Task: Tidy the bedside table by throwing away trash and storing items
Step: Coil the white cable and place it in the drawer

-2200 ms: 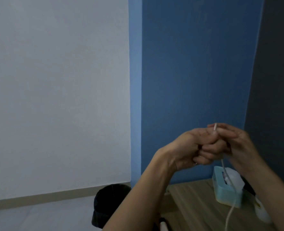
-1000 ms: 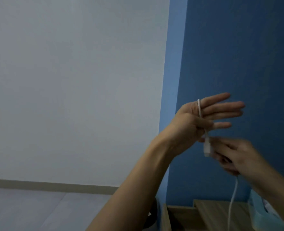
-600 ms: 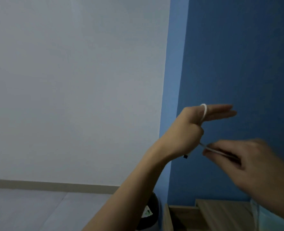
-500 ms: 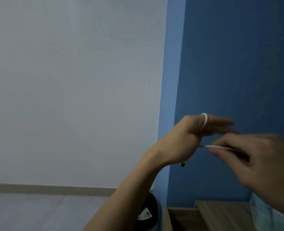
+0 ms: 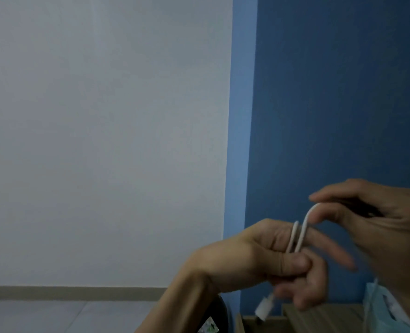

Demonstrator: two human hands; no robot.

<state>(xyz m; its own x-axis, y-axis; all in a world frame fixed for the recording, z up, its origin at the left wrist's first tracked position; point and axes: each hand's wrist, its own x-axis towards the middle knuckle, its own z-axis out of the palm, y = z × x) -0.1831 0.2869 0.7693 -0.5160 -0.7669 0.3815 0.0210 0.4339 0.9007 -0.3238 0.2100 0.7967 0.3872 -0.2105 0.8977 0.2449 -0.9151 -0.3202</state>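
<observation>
I am winding a thin white charging cable (image 5: 297, 233) around the extended fingers of the left hand (image 5: 266, 255). Two turns are lying side by side across those fingers, and the left thumb is pressing them in place. The right hand (image 5: 377, 227) is pinching the running length of the cable between thumb and fingertips just above the left hand. A white plug end (image 5: 264, 308) is hanging free below the left hand.

To do this step well, I judge that each new turn should be laid beside the previous one under light, even tension, with the thumb pinning the start.

The right hand is blurring with motion, so its exact pinch is hard to read. The wooden surface (image 5: 319, 319) and a teal tissue box (image 5: 382, 308) are cut off at the bottom edge. A dark round object (image 5: 219, 313) is mostly hidden behind the left forearm.
</observation>
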